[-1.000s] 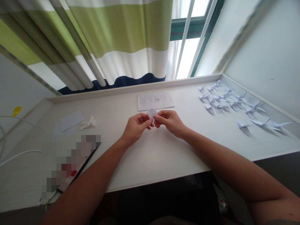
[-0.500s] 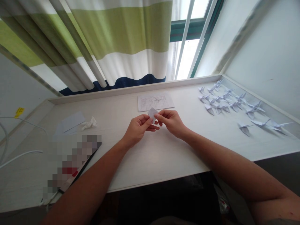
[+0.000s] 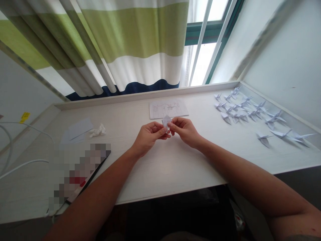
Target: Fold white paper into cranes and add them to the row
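Note:
A small folded piece of white paper (image 3: 166, 119), pointed at its top, is pinched between my two hands above the middle of the desk. My left hand (image 3: 149, 136) grips its left side between thumb and fingers. From the right, my right hand (image 3: 185, 130) pinches the paper with thumb and forefinger. The fingers hide the lower part of the paper. Just beyond the hands lies a flat white sheet with a printed table (image 3: 168, 109). Several folded paper cranes (image 3: 240, 108) stand in a group on the right side of the desk.
Loose white sheets (image 3: 79, 129) and a crumpled tissue (image 3: 98, 130) lie on the left. Nearer is a blurred-out flat object with a dark edge (image 3: 94, 174). White cables (image 3: 25, 164) run in at the left. A raised rim (image 3: 120, 97) borders the desk (image 3: 160, 177) below the curtain (image 3: 140, 36).
The folded paper now looks narrower, and the fingers have closed in around it. The left fingers are more curled. The whole view has shifted slightly.

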The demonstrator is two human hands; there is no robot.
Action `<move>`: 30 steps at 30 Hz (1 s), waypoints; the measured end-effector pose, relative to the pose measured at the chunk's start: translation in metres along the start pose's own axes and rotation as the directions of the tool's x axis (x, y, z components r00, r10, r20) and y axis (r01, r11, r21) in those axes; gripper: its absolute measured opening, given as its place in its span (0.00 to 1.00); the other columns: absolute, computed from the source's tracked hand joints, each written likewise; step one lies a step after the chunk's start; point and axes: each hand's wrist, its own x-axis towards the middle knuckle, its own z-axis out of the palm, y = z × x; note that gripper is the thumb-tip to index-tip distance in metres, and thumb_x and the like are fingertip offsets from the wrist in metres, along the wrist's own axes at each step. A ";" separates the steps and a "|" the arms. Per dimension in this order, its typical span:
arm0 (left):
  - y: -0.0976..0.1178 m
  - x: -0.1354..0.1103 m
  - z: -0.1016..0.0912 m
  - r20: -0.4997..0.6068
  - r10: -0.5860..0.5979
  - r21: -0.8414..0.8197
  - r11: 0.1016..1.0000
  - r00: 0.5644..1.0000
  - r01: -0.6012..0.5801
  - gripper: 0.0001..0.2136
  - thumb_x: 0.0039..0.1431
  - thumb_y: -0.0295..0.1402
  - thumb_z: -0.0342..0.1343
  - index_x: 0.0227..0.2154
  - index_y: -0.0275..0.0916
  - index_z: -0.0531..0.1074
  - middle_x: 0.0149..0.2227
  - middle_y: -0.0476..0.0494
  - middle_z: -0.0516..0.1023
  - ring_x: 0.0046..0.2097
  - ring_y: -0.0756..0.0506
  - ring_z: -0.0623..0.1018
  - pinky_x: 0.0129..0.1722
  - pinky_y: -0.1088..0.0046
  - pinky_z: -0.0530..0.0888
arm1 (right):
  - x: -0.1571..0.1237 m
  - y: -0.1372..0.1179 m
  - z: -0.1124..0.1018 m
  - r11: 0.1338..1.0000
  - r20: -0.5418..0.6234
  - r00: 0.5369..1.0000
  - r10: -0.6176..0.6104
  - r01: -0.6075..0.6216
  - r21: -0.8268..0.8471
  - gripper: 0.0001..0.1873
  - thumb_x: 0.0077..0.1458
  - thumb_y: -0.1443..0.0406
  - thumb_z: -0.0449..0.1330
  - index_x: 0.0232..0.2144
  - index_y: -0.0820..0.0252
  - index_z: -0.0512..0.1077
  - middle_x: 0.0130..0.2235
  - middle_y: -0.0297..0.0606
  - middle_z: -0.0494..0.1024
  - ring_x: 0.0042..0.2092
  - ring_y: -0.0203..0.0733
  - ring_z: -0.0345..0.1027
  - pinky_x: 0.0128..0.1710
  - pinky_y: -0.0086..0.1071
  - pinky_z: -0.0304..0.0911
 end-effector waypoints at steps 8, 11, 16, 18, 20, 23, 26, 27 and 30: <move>-0.005 0.001 0.001 0.031 0.053 0.033 0.998 0.998 -0.054 0.17 0.53 0.44 0.77 0.33 0.37 0.80 0.34 0.43 0.87 0.35 0.45 0.86 0.39 0.67 0.81 | -0.004 -0.005 0.002 0.996 0.002 0.996 -0.084 0.084 0.034 0.20 0.55 0.50 0.76 0.34 0.57 0.76 0.32 0.34 0.81 0.33 0.38 0.74 0.34 0.34 0.72; -0.007 0.001 0.002 0.047 0.075 0.052 0.996 0.996 -0.078 0.16 0.53 0.44 0.76 0.33 0.37 0.81 0.32 0.44 0.87 0.34 0.45 0.86 0.38 0.68 0.81 | -0.005 -0.004 0.002 0.993 0.032 0.993 -0.116 0.116 0.011 0.18 0.57 0.52 0.74 0.29 0.58 0.76 0.29 0.33 0.79 0.31 0.37 0.72 0.31 0.34 0.70; -0.003 0.000 0.001 0.009 0.145 0.184 0.972 0.989 -0.145 0.12 0.57 0.40 0.73 0.37 0.37 0.83 0.34 0.43 0.87 0.37 0.44 0.86 0.38 0.68 0.81 | -0.005 -0.002 -0.002 0.986 0.020 0.990 -0.138 0.140 -0.093 0.16 0.60 0.52 0.73 0.31 0.58 0.78 0.31 0.35 0.81 0.34 0.40 0.75 0.35 0.37 0.71; -0.001 0.000 0.000 -0.043 0.236 0.255 0.942 0.971 -0.217 0.10 0.60 0.40 0.71 0.38 0.38 0.84 0.35 0.43 0.87 0.38 0.44 0.86 0.38 0.69 0.81 | -0.005 -0.003 -0.004 0.974 0.010 0.986 -0.169 0.169 -0.151 0.16 0.60 0.52 0.72 0.32 0.57 0.79 0.32 0.35 0.81 0.36 0.41 0.76 0.38 0.38 0.71; 0.000 -0.001 -0.001 -0.082 0.312 0.318 0.908 0.946 -0.272 0.09 0.62 0.40 0.70 0.38 0.39 0.84 0.35 0.43 0.87 0.38 0.45 0.85 0.36 0.70 0.79 | -0.005 -0.004 -0.004 0.958 0.008 0.978 -0.209 0.206 -0.199 0.15 0.60 0.52 0.72 0.31 0.57 0.80 0.33 0.35 0.82 0.37 0.41 0.76 0.38 0.37 0.71; 0.001 -0.001 -0.001 -0.094 0.354 0.360 0.884 0.931 -0.299 0.08 0.62 0.39 0.70 0.35 0.39 0.85 0.33 0.44 0.86 0.36 0.46 0.84 0.32 0.72 0.78 | -0.005 -0.004 -0.002 0.946 0.001 0.973 -0.233 0.227 -0.232 0.15 0.59 0.53 0.73 0.31 0.57 0.81 0.32 0.35 0.82 0.36 0.40 0.75 0.37 0.36 0.70; 0.003 -0.003 -0.001 -0.070 0.338 0.370 0.883 0.939 -0.290 0.07 0.63 0.37 0.68 0.35 0.37 0.84 0.31 0.44 0.85 0.34 0.46 0.84 0.32 0.72 0.79 | -0.005 -0.003 -0.001 0.953 -0.001 0.977 -0.213 0.207 -0.222 0.15 0.58 0.53 0.73 0.30 0.57 0.80 0.31 0.35 0.82 0.35 0.40 0.75 0.37 0.37 0.69; 0.004 -0.003 -0.001 -0.060 0.334 0.379 0.880 0.941 -0.288 0.07 0.64 0.36 0.68 0.35 0.37 0.83 0.31 0.44 0.85 0.33 0.46 0.84 0.32 0.72 0.80 | -0.005 -0.003 0.000 0.958 0.000 0.980 -0.201 0.196 -0.210 0.16 0.58 0.53 0.73 0.29 0.57 0.80 0.31 0.35 0.82 0.35 0.40 0.75 0.37 0.37 0.69; 0.005 -0.003 -0.001 -0.031 0.327 0.399 0.871 0.945 -0.288 0.08 0.64 0.36 0.66 0.36 0.36 0.82 0.32 0.44 0.85 0.33 0.46 0.84 0.35 0.70 0.81 | -0.005 -0.002 0.000 0.973 0.001 0.987 -0.158 0.156 -0.173 0.16 0.56 0.52 0.74 0.29 0.58 0.80 0.30 0.35 0.82 0.33 0.40 0.75 0.35 0.36 0.69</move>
